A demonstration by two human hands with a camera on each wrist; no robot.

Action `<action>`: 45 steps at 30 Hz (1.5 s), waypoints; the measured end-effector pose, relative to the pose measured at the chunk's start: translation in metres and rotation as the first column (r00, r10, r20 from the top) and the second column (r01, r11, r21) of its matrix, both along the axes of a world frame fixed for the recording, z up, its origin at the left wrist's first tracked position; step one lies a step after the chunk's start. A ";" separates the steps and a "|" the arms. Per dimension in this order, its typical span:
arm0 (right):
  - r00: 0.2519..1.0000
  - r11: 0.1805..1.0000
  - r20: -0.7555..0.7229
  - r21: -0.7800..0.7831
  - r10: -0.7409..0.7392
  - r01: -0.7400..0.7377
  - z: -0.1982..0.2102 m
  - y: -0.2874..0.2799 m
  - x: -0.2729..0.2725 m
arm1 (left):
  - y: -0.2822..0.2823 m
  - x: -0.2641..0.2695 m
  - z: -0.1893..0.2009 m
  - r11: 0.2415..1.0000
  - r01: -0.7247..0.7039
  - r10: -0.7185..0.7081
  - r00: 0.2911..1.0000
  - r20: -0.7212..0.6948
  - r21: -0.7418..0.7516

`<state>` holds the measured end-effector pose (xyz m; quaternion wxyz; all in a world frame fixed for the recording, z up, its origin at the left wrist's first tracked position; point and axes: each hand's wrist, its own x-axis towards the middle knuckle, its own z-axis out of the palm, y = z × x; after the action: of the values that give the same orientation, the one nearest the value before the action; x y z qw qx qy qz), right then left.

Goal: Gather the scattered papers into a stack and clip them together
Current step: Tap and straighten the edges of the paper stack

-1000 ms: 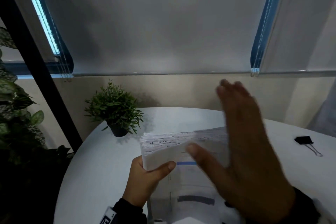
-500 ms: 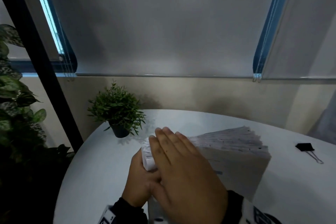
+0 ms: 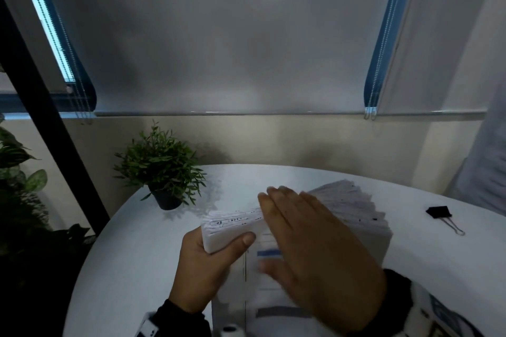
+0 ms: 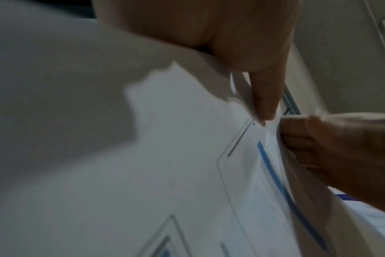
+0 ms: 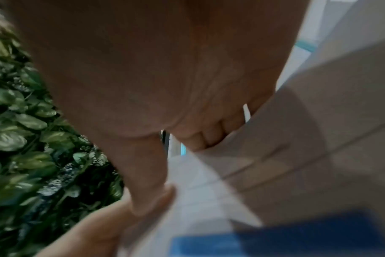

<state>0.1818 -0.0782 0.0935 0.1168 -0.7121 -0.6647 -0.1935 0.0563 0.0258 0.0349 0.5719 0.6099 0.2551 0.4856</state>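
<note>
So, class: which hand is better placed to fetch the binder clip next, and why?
Right hand: it lies open and flat on the paper stack, on the binder clip's side. The left hand grips the stack.

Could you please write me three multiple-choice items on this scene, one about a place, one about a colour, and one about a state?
1. Where does the binder clip lie?
A. On the white table, right of the paper stack
B. Clipped onto the stack
C. Beside the potted plant

2. What colour is the clip's body?
A. Silver
B. Black
C. Blue

3. How is the left hand engaged?
A. Flat on the table
B. Hanging idle
C. Gripping the paper stack at its left corner

Answers: 1 A, it rests alone on the tabletop, apart from the papers. 2 B, the body is black with wire handles. 3 C, the thumb lies over the top sheet while the right hand lies flat on the stack.
</note>
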 end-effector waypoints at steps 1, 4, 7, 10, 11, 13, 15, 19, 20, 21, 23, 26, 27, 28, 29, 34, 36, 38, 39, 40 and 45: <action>0.999 0.999 -0.011 -0.018 -0.034 0.034 0.000 -0.003 0.007 | 0.001 -0.001 0.000 1.000 0.008 -0.008 1.000 0.016 0.015; 0.996 0.994 0.036 0.076 -0.082 0.079 0.002 -0.008 0.034 | 0.006 -0.001 -0.004 1.000 -0.011 0.010 0.999 0.045 0.016; 1.000 0.999 -0.016 -0.049 0.008 -0.009 0.009 -0.015 0.065 | 0.006 -0.003 -0.002 0.999 0.007 -0.008 1.000 0.020 0.044; 0.980 0.972 -0.196 -0.235 -0.027 -0.021 0.023 -0.017 0.092 | 0.009 -0.004 -0.002 0.997 0.028 -0.028 1.000 0.000 0.071; 0.955 0.972 -0.298 -0.228 -0.007 -0.064 0.023 -0.017 0.100 | 0.008 -0.003 0.000 0.997 0.038 -0.038 0.999 0.001 0.070; 0.895 0.977 -0.441 -0.155 0.064 -0.146 0.017 -0.018 0.110 | 0.009 -0.004 0.002 0.994 0.076 -0.075 0.997 -0.024 0.075; 0.873 0.980 -0.471 -0.084 0.121 -0.182 0.008 -0.019 0.113 | 0.010 -0.003 0.003 0.995 0.081 -0.079 0.996 -0.046 0.050; 0.833 0.978 -0.520 0.029 0.191 -0.206 0.001 -0.021 0.114 | 0.013 -0.003 0.000 0.994 0.075 -0.074 0.997 -0.020 0.082; 0.827 0.976 -0.524 0.050 0.205 -0.211 0.000 -0.021 0.114 | 0.012 -0.001 0.000 0.995 0.045 -0.043 0.999 -0.019 0.090; 0.818 0.972 -0.529 0.069 0.225 -0.223 0.000 -0.020 0.115 | 0.011 0.000 0.001 0.994 0.035 -0.034 0.999 -0.014 0.100; 0.772 0.965 -0.582 0.102 0.255 -0.242 -0.001 -0.019 0.118 | 0.011 0.005 0.002 0.989 -0.001 0.006 1.000 -0.031 0.148; 0.681 0.960 -0.677 0.186 0.279 -0.208 -0.004 -0.017 0.119 | 0.013 0.008 0.000 0.987 -0.089 0.096 0.994 -0.047 0.136; 0.643 0.951 -0.702 0.249 0.307 -0.183 -0.009 -0.015 0.117 | 0.013 0.008 -0.002 0.983 -0.119 0.128 0.990 -0.062 0.140; 0.582 0.934 -0.736 0.327 0.346 -0.143 -0.016 -0.013 0.114 | 0.011 0.011 -0.003 0.982 -0.141 0.150 0.987 -0.063 0.127; 0.497 0.910 -0.774 0.407 0.392 -0.084 -0.024 -0.011 0.112 | 0.013 0.013 -0.008 0.980 -0.147 0.158 0.984 -0.080 0.133; 0.009 0.855 -0.867 0.493 0.498 0.158 -0.055 -0.001 0.107 | 0.019 0.016 -0.012 0.981 -0.168 0.181 0.971 -0.157 0.095; 0.001 0.888 -0.895 0.444 0.447 0.116 -0.060 -0.002 0.107 | 0.020 0.017 -0.008 0.977 -0.207 0.213 0.969 -0.127 0.055; 0.083 0.892 -0.898 0.440 0.433 0.103 -0.062 -0.006 0.105 | 0.012 0.021 0.000 0.970 -0.179 0.205 0.967 -0.151 0.164; 0.151 0.879 -0.884 0.460 0.441 0.123 -0.062 -0.006 0.102 | 0.010 0.021 0.001 0.957 -0.189 0.228 0.959 -0.168 0.218; 0.224 0.861 -0.866 0.485 0.448 0.154 -0.060 -0.006 0.098 | 0.008 0.024 0.002 0.929 -0.241 0.294 0.942 -0.165 0.282; 0.578 0.686 -0.626 0.712 0.523 0.150 -0.039 -0.007 0.088 | 0.015 0.019 0.010 0.753 -0.377 0.363 0.922 0.137 0.540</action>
<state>0.2697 -0.0852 0.0545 0.6816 -0.5366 -0.4915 -0.0775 0.0749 0.0409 0.0450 0.2650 0.6811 0.2116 0.6489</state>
